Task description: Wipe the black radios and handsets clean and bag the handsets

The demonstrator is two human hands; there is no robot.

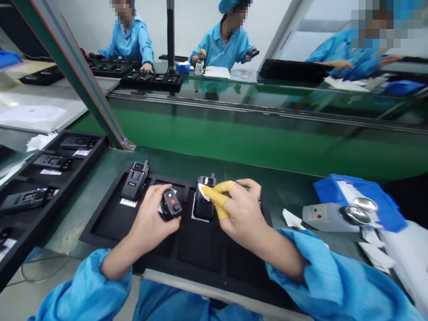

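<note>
My left hand is closed round a black handheld device, its end with an orange button facing up. To its right, my right hand, with yellow covers on some fingers, pinches a small white cloth over a second black device in the black foam tray. Another device lies at the tray's upper left with a white label below it. Part of something dark shows behind my right hand, too hidden to name.
On the left is another black tray with several devices. A blue bin, a white bottle with a metal top and crumpled white papers lie at right. Three people in blue work beyond the green partition.
</note>
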